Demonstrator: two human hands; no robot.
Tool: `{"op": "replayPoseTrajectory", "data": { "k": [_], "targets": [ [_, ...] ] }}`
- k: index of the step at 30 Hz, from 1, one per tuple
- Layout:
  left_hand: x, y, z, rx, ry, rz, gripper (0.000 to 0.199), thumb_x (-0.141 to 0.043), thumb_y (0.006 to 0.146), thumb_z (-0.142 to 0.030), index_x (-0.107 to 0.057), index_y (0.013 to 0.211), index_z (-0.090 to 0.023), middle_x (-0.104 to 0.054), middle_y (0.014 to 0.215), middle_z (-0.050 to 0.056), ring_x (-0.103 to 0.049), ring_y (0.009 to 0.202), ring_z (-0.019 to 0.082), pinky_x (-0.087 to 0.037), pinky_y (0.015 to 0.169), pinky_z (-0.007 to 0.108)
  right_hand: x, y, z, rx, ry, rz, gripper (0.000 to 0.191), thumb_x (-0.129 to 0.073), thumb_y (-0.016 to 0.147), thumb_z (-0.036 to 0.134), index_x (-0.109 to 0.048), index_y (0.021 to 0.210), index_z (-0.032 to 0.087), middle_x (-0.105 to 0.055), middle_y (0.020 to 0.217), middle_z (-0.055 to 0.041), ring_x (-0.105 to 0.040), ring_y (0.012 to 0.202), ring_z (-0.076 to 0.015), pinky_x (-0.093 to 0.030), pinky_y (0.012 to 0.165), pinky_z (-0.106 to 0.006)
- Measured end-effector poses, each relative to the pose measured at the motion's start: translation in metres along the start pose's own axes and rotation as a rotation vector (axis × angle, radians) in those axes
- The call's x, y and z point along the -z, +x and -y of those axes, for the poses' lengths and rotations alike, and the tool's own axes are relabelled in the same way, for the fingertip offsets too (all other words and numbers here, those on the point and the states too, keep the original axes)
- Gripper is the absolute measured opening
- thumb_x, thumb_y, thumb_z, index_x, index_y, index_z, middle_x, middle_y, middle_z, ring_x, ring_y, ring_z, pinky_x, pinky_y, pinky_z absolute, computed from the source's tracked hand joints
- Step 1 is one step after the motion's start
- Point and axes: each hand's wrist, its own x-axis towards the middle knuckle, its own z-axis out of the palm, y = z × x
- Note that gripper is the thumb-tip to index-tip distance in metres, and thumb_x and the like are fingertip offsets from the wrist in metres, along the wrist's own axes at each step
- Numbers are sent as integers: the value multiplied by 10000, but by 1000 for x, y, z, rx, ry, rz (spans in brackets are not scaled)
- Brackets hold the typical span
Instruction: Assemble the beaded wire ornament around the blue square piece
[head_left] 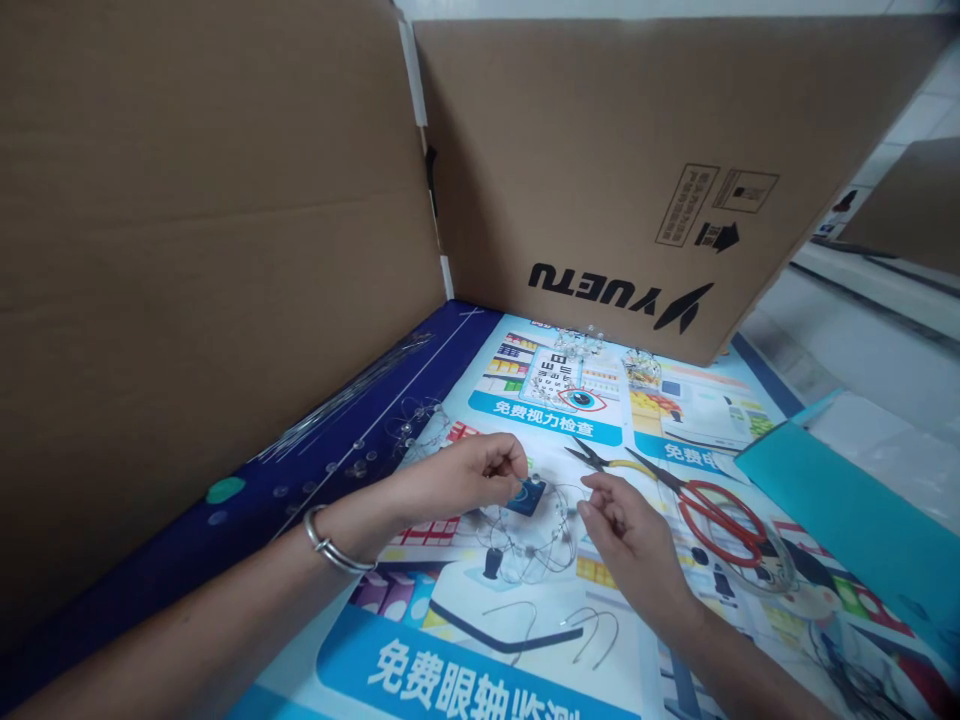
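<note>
Several thin wire loops with small clear beads form a beaded wire piece [534, 548] on the printed table cover, between my hands. My left hand [480, 475], with a silver bangle at the wrist, has its thumb and finger pinched at the upper left of this piece, seemingly on its wire. Just right of the loops is my right hand [626, 525], fingers curled and thumb close to the index finger. Anything between those fingertips is too fine to make out. Pliers [592, 457] and red-handled scissors [724, 522] lie beyond my right hand.
Cardboard panels [600, 150] stand behind and left. Straight wires [345, 395] and loose beads [360, 466] lie on the left. More beaded wire pieces [641, 368] sit at the back. Bent wires [598, 637] lie in front; a teal box [847, 520] stands right.
</note>
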Motion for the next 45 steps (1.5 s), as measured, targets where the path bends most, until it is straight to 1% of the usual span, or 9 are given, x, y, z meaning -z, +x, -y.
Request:
{"op": "replayPoseTrajectory", "data": {
  "k": [4, 8, 13, 21, 28, 34, 38, 41, 45],
  "targets": [
    [1, 0, 0, 0, -16, -8, 74, -517, 763, -199, -492, 823, -163, -467, 642, -46, -406, 545, 66, -319, 492, 174, 5, 5, 15, 96, -7, 3, 146, -501, 822, 269, -542, 957, 230, -518, 774, 3, -481, 614, -112, -398, 577, -230],
    [1, -1, 1, 0, -65, 9, 90, -524, 757, -206, -493, 826, -158, -475, 630, -48, -422, 527, 63, -337, 489, 175, 5, 13, 38, 173, -72, 177, 88, -496, 810, 206, -579, 806, 232, -537, 754, 14, -497, 646, -110, -386, 587, -224],
    [1, -1, 1, -36, -26, -1, 75, -529, 749, -187, -511, 811, -149, -505, 644, -37, -442, 544, 65, -327, 474, 165, -10, 26, 57, 185, -199, 245, 89, -573, 741, 227, -602, 825, 238, -549, 769, 18, -501, 662, -118, -374, 591, -227],
    [1, 1, 4, -2, -43, -47, 85, -537, 748, -209, -498, 802, -156, -535, 633, -31, -493, 554, 76, -378, 491, 174, -34, 34, 54, 113, -186, 185, 75, -579, 713, 253, -582, 658, 202, -530, 656, 18, -470, 581, -103, -331, 512, -200],
    [1, 0, -3, 45, -114, -31, 112, -518, 779, -260, -492, 813, -157, -532, 675, -22, -507, 580, 79, -417, 531, 198, -31, 34, 51, 36, -51, 188, 141, -542, 731, 258, -568, 612, 188, -529, 606, 22, -455, 545, -93, -328, 491, -190],
    [1, -2, -17, 9, 87, -99, 83, -507, 786, -235, -489, 765, -156, -519, 585, -36, -476, 546, 80, -357, 492, 178, -28, 36, 49, -78, 92, 248, 210, -523, 728, 302, -504, 561, 177, -431, 507, 47, -360, 469, -75, -274, 424, -186],
    [-3, -12, -30, -71, 249, -182, 83, -508, 785, -215, -503, 725, -159, -486, 589, -44, -436, 533, 73, -349, 493, 180, -27, 38, 48, -95, 124, 250, 261, -530, 718, 327, -477, 516, 170, -371, 473, 56, -322, 457, -71, -255, 416, -189],
    [-16, -26, -34, -192, 424, -275, 52, -525, 785, -200, -555, 763, -164, -547, 704, -4, -504, 651, 102, -408, 602, 217, -24, 39, 48, -106, 173, 273, 207, -544, 702, 306, -546, 552, 162, -445, 503, 43, -386, 488, -82, -305, 451, -190],
    [-40, -43, -20, -393, 611, -188, 206, -498, 805, -149, -577, 986, -209, -579, 967, 47, -528, 876, 149, -434, 737, 256, -21, 37, 49, -116, 242, 287, 159, -536, 702, 265, -585, 594, 158, -526, 554, 22, -463, 535, -98, -365, 510, -197]
  ]
}}
